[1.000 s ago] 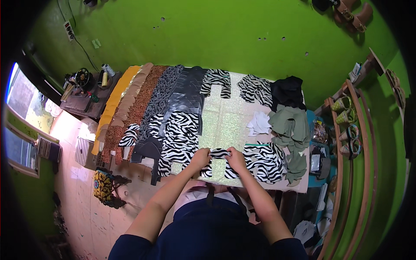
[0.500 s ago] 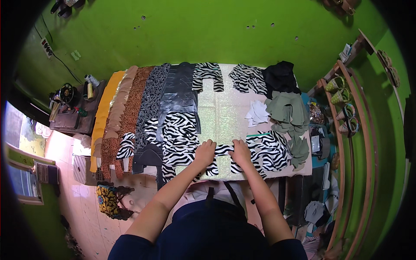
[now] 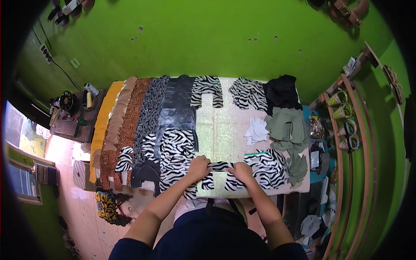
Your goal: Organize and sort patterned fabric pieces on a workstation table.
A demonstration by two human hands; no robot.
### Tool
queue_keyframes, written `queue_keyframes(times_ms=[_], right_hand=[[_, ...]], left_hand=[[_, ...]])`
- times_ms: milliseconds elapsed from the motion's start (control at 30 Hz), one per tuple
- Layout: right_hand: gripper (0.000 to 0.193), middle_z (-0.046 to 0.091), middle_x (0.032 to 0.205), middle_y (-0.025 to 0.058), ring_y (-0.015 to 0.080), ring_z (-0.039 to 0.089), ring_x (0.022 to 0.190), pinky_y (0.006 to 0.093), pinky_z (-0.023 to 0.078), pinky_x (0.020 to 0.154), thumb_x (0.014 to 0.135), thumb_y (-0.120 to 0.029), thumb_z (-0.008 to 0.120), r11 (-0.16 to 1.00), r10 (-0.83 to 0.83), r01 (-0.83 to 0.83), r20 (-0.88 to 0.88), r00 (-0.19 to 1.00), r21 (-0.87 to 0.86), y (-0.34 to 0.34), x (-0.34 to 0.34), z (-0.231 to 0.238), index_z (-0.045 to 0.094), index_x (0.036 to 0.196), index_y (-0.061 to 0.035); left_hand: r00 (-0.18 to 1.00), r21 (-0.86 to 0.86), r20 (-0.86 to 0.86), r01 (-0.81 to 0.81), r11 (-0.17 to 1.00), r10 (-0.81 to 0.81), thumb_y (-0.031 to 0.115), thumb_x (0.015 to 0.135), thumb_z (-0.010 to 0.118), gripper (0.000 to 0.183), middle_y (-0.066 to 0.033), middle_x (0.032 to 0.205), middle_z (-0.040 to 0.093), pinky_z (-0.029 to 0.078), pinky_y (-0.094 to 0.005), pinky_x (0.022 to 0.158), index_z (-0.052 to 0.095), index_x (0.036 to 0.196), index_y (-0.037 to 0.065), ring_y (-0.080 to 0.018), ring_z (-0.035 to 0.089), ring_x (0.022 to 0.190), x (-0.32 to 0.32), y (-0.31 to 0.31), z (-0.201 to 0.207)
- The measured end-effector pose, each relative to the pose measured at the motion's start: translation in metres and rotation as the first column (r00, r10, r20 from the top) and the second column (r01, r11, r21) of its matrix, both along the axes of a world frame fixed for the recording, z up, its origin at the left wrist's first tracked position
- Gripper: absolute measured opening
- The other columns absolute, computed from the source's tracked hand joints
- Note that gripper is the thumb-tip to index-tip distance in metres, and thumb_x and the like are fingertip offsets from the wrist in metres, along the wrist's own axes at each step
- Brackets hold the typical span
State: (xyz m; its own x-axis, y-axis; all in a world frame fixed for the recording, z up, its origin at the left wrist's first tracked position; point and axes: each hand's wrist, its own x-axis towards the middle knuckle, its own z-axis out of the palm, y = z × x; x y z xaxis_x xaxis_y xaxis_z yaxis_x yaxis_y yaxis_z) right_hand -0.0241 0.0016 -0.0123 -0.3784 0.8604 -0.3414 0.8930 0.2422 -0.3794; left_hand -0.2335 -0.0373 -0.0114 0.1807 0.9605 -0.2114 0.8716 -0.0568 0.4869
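Note:
A U-shaped zebra-print fabric piece (image 3: 221, 166) is stretched between my hands near the table's front edge, its two legs hanging toward me. My left hand (image 3: 200, 168) pinches its left upper corner, fingers closed. My right hand (image 3: 241, 172) grips the right upper corner the same way. Just left of my left hand lies a larger stack of zebra-print pieces (image 3: 177, 149). Right of my right hand, more zebra-print fabric (image 3: 268, 169) is spread, with a green strip along its top. A similar U-shaped zebra piece (image 3: 207, 89) lies at the table's far side.
Overlapping rows of yellow (image 3: 105, 117), brown spotted and dark grey pieces (image 3: 177, 102) cover the table's left. Olive cloth (image 3: 286, 128), black cloth (image 3: 282, 93) and white scraps (image 3: 256, 131) lie at right. A sewing machine (image 3: 66, 102) stands far left; a wooden rack (image 3: 336, 151) stands right.
The whole scene sits lower in the picture as the view has tilted up. Both hands still hold the zebra-print piece, whose top band now looks narrower and darker.

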Motion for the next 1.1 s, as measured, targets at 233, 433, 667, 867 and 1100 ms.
queue_keyframes(times_ms=[233,433,667,867,1100], right_hand=[[0.041,0.051,0.067,0.0182,0.0350,0.051,0.064,0.0414,0.039,0.058,0.081,-0.036,0.056,0.998,-0.050,0.037,-0.392,0.919,-0.041,0.110,-0.018,0.011,0.050,0.066,0.0017],[0.039,0.051,0.062,0.0184,0.0326,0.048,0.056,0.0395,0.037,0.054,0.079,-0.032,0.059,0.973,-0.119,0.201,-0.490,0.863,0.117,0.207,-0.075,-0.013,0.047,0.064,0.0019],[0.030,0.061,0.080,0.0162,0.0331,0.059,0.077,0.0419,0.046,0.067,0.078,-0.033,0.057,0.966,-0.184,0.217,-0.215,0.959,0.142,0.277,-0.134,-0.013,0.062,0.078,-0.0030],[0.029,0.061,0.078,0.0112,0.0295,0.058,0.079,0.0428,0.044,0.070,0.073,-0.033,0.064,0.940,-0.231,0.255,-0.128,0.965,0.227,0.281,-0.146,-0.016,0.061,0.076,-0.0050],[0.011,0.047,0.088,0.0080,0.0267,0.048,0.089,0.0372,0.041,0.072,0.079,-0.017,0.053,0.873,-0.083,0.139,-0.138,0.987,0.467,0.260,-0.155,-0.013,0.059,0.086,-0.0114]], left_hand=[[0.884,0.032,0.361,-0.332,0.943,0.299,0.020,0.081,0.056,0.023,-0.0251,0.071,0.057,0.043,-0.0449,0.060,0.048,0.090,0.000,-0.0410,0.056,0.070,-0.026,0.086,0.027],[0.794,0.087,0.411,-0.523,0.848,0.448,0.009,0.079,0.054,0.024,-0.0270,0.093,0.056,0.043,-0.0438,0.076,0.050,0.100,-0.002,-0.0414,0.053,0.089,-0.059,0.189,0.015],[0.772,0.178,0.267,-0.628,0.757,0.577,0.006,0.078,0.056,0.029,-0.0271,0.095,0.056,0.043,-0.0438,0.077,0.045,0.103,-0.003,-0.0408,0.055,0.089,-0.090,0.256,-0.001],[0.798,0.256,0.135,-0.600,0.758,0.587,0.006,0.073,0.063,0.033,-0.0191,0.096,0.053,0.042,-0.0419,0.077,0.045,0.101,0.003,-0.0381,0.051,0.090,-0.096,0.263,-0.013],[0.858,0.468,-0.199,-0.342,0.815,0.474,0.012,0.073,0.054,0.014,-0.0093,0.089,0.049,0.039,-0.0362,0.069,0.055,0.086,0.007,-0.0254,0.049,0.084,-0.088,0.254,-0.016]])
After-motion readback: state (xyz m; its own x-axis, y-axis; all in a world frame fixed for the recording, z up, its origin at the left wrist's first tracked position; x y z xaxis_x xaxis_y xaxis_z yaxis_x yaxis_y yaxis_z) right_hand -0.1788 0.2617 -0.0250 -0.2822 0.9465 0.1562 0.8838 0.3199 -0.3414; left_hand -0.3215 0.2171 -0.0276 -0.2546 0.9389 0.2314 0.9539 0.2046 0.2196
